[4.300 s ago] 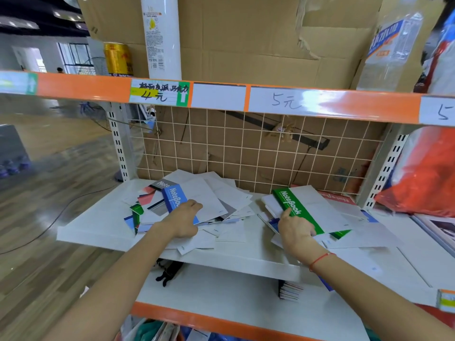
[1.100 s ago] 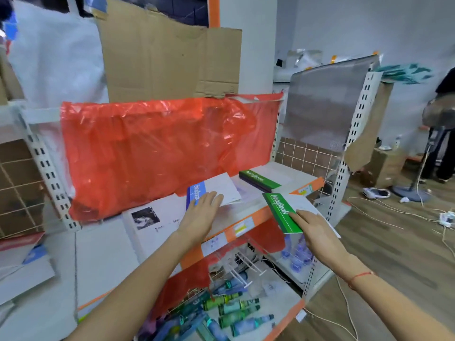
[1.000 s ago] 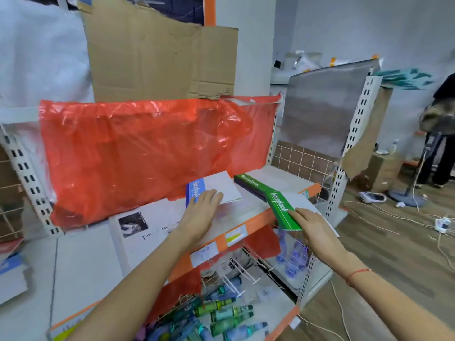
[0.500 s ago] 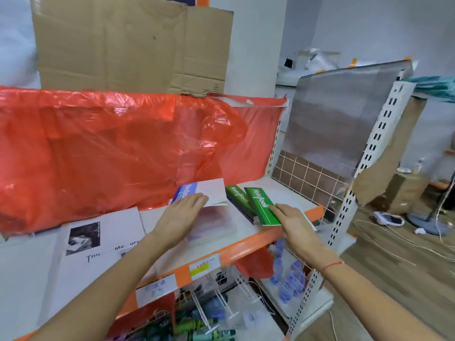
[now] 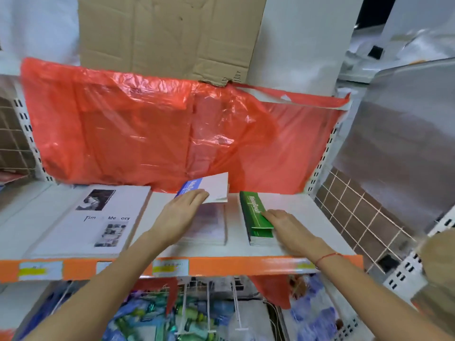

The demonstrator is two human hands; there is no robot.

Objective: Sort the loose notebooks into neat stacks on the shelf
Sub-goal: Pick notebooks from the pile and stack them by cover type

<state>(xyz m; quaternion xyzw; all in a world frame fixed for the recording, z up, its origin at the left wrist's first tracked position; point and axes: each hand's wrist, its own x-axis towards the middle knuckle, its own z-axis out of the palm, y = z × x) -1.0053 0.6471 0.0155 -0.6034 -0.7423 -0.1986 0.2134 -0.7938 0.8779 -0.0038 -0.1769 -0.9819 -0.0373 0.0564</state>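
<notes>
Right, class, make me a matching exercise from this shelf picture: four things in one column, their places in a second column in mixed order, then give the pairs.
Things:
1. blue notebook
2. green notebooks
3. photo booklet
4. red plastic sheet

Places:
A. under the right hand
B. hanging behind the shelf
C. far left on the shelf
D. held by the left hand

Pairs: 1-D, 2-A, 3-C, 4-B

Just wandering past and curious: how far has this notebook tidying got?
Done: a green notebook stack sits squared on the shelf, right hand resting on it. In hand: the left hand holds a blue notebook above a pale stack. Left: setting it down.
</notes>
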